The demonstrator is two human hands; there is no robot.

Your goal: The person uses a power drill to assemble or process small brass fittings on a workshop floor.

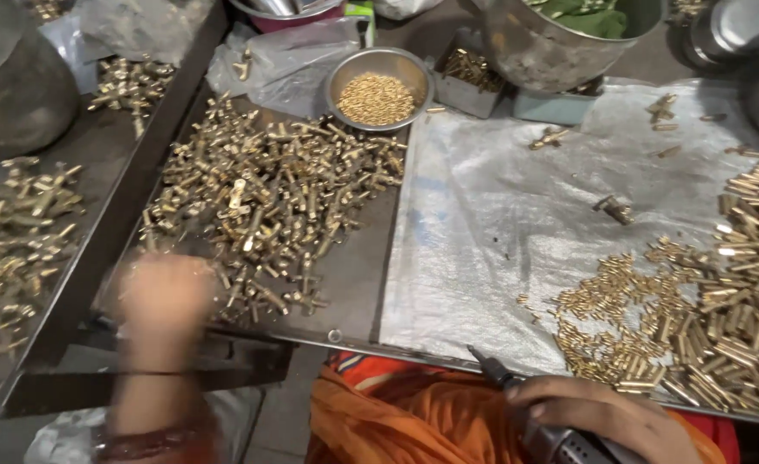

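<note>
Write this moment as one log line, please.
left hand: blurred, over brass fittings pile | right hand: gripping powered driver | steel bowl: small brass pieces

The bench (pixel 358 283) is a dark metal sheet. On it lie a heap of brass fittings (pixel 276 198), a small steel bowl (pixel 379 88) of brass beads, and a clear plastic sheet (pixel 491 223) carrying short brass pins (pixel 628 318) and longer brass tubes (pixel 753 283).

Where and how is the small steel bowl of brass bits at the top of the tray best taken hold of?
Grip the small steel bowl by its bare flared rim, from above at the near edge. It sits upright and full, so pinch the rim; brass fittings crowd its near-left side.
</note>
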